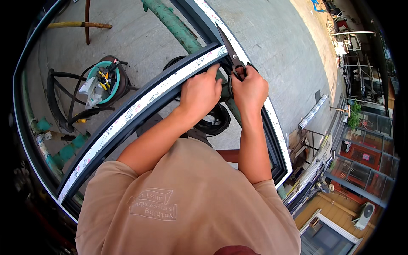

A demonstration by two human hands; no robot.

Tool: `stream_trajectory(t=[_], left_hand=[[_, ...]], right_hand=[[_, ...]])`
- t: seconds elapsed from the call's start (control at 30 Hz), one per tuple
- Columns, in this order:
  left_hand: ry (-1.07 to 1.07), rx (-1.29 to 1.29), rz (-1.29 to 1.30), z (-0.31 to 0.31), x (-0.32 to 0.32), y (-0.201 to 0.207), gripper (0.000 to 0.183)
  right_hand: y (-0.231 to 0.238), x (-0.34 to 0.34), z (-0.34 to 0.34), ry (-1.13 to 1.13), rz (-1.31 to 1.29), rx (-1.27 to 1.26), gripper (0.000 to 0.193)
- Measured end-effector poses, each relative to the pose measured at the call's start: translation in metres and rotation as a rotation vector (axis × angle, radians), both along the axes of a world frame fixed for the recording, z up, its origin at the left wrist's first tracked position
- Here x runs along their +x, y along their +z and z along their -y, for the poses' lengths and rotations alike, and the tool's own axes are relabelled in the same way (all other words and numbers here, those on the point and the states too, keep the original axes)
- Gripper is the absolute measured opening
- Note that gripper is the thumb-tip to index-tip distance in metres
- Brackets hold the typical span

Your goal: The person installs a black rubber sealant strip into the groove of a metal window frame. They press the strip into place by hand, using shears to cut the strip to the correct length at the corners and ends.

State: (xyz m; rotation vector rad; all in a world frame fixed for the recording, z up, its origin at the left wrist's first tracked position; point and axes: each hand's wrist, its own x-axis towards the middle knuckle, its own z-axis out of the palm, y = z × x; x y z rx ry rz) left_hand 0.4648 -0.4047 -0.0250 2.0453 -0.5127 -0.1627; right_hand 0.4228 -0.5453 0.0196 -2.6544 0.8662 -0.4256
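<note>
While the head view is looking down on the work, the right hand is gripping the dark scissors by their handles, and the scissors are sitting over the far right joint, where the crossbar is meeting the side bar of the window frame. Just beside that joint, on the near side of the crossbar, the left hand is resting with its fingers partly curling; whether it is pinching anything, the view is not showing. Judging by appearance, the scissors are looking stiff, fairly light and sturdy, with the handle loops offering the sure hold and the blades calling for clear fingers. As a whole, the frame is looking rigid and heavy, and its smooth white film is probably making it slightly slippery; its dark edges are seeming the better grip. The scissors are pointing far and somewhat left, their long axis running roughly along the side bar. From near left to far right the crossbar is running, while a green pipe is passing beyond it and a teal basin of tools is standing to the left.
</note>
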Motion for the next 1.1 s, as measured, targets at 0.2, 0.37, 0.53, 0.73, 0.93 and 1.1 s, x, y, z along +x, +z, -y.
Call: stream_trajectory(t=[0.2,0.37,0.53,0.73,0.93,1.1], left_hand=[[-0.007,0.169,0.188,0.013,0.007,-0.004,0.042],[0.064,0.214,0.215,0.032,0.009,-0.01,0.035],[0.117,0.158,0.265,0.032,0.007,-0.021,0.03],[0.152,0.281,0.35,0.039,0.009,-0.03,0.018],[0.18,0.338,0.343,0.051,0.014,-0.038,0.016],[0.192,0.337,0.302,0.053,0.012,-0.035,0.015]], right_hand=[[0.001,-0.003,0.006,-0.01,-0.003,-0.041,0.019],[-0.002,-0.003,0.01,0.012,-0.052,-0.066,0.021],[-0.001,-0.005,0.01,0.017,0.002,-0.02,0.018],[-0.003,-0.006,0.013,0.052,0.014,-0.024,0.017],[0.0,-0.007,0.015,0.071,-0.031,-0.03,0.02],[-0.004,-0.01,0.017,0.084,0.031,-0.028,0.015]])
